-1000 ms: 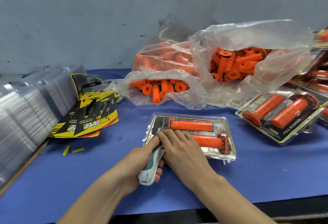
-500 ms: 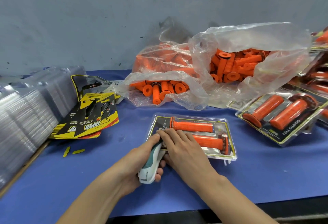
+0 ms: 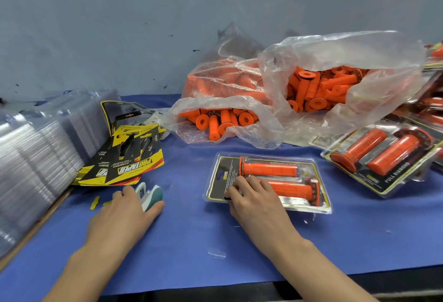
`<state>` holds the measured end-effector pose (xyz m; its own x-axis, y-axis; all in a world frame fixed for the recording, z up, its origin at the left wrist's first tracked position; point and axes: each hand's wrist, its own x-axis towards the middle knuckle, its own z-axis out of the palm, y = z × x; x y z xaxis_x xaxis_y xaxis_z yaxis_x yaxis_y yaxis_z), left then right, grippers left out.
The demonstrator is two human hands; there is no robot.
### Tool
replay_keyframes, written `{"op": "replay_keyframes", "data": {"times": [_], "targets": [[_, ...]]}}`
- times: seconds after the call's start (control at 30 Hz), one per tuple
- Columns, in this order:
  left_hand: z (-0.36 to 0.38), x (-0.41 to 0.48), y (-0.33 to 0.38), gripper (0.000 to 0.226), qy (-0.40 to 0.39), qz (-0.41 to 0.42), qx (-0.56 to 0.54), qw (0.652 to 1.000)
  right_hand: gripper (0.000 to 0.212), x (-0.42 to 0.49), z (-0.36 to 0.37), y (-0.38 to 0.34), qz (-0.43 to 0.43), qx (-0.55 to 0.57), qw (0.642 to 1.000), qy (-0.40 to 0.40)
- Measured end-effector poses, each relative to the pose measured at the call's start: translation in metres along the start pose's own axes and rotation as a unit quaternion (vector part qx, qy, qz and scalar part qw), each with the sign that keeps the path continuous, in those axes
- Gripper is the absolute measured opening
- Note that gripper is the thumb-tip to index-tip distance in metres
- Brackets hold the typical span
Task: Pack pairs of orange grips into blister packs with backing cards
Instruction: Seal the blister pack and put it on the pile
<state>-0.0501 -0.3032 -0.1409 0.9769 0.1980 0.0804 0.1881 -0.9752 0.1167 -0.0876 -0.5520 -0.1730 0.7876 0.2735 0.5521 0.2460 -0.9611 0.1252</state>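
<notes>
A clear blister pack [image 3: 221, 177] with a black-and-yellow backing card lies on the blue table, holding two orange grips [image 3: 271, 170] side by side. My right hand [image 3: 254, 198] rests on its left end, fingers lying on top of the plastic. Over to the left, my left hand [image 3: 127, 210] holds a white-and-teal stapler [image 3: 151, 195] low over the table, just in front of a fanned stack of backing cards [image 3: 129, 165]. Loose orange grips fill a clear plastic bag [image 3: 311, 86] at the back.
Stacks of empty clear blisters [image 3: 36, 158] line the left edge. Finished packs [image 3: 383, 158] pile up at the right. Small yellow card scraps [image 3: 94, 202] lie beside my left hand. A grey wall stands behind the table.
My left hand has carried the stapler away from the pack's left end, leftward toward the backing cards. My right hand stays on the pack.
</notes>
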Motion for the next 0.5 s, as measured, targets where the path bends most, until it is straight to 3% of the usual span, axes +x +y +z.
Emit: {"op": "replay_keyframes", "data": {"times": [0.1,0.2,0.3,0.37,0.43,0.5], "targets": [[-0.002,-0.004,0.010,0.060,0.080,0.017,0.105,0.991,0.024,-0.001,-0.002,-0.002,0.007,0.006,1.000,-0.001],[0.000,-0.008,0.030,0.043,0.190,0.126,-0.066,0.971,0.026,-0.003,-0.004,-0.002,0.002,0.020,1.000,-0.006],[0.005,-0.014,0.061,0.036,-0.003,0.118,-0.326,0.938,0.017,-0.004,-0.009,-0.002,-0.005,0.030,1.000,0.007],[0.014,-0.016,0.075,0.023,-0.107,0.097,-0.373,0.916,0.007,-0.004,-0.013,-0.002,-0.020,0.038,0.999,0.019],[0.019,-0.012,0.083,0.011,-0.118,0.098,-0.365,0.918,0.003,-0.005,-0.015,-0.001,-0.041,0.050,0.998,0.021],[0.019,-0.005,0.087,0.014,-0.099,0.084,-0.355,0.926,0.004,-0.006,-0.016,0.001,-0.057,0.059,0.996,0.021]]}}
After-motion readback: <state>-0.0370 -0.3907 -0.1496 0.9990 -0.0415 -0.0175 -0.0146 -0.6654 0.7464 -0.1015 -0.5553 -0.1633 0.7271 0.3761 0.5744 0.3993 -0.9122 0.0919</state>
